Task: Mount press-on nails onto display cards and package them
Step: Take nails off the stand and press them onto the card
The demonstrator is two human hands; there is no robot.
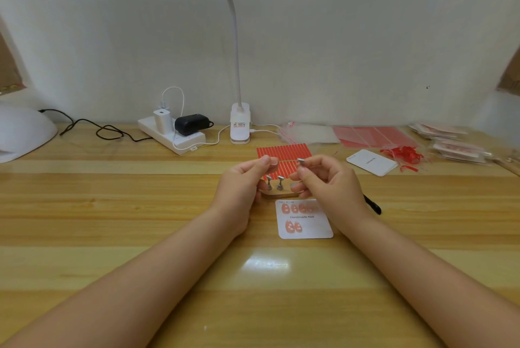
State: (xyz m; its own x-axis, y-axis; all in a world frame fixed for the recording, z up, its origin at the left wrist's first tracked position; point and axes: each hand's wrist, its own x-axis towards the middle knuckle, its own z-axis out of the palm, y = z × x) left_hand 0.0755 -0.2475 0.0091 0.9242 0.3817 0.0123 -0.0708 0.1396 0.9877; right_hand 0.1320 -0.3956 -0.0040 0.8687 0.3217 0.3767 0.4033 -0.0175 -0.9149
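Nearest on the wooden bench (112, 207) lies a white display card (305, 219) with six pink nails stuck on it, four in the upper row and two below. Just beyond it stands a small wooden block (278, 193) with metal pegs (280, 182), partly hidden by both hands. The left hand (243, 178) pinches a pale nail (273, 161) between thumb and forefinger; the right hand (323, 178) grips a small metal peg (301, 161) in curled fingers (302, 171). A black pen (372, 204) lies right of the wrist. Behind the hands lies a sheet of red strips (284, 150), then a blank card (371, 162), red scraps (405, 154), clear bags (306, 133), a power strip (171, 133) and a clip lamp (239, 125).
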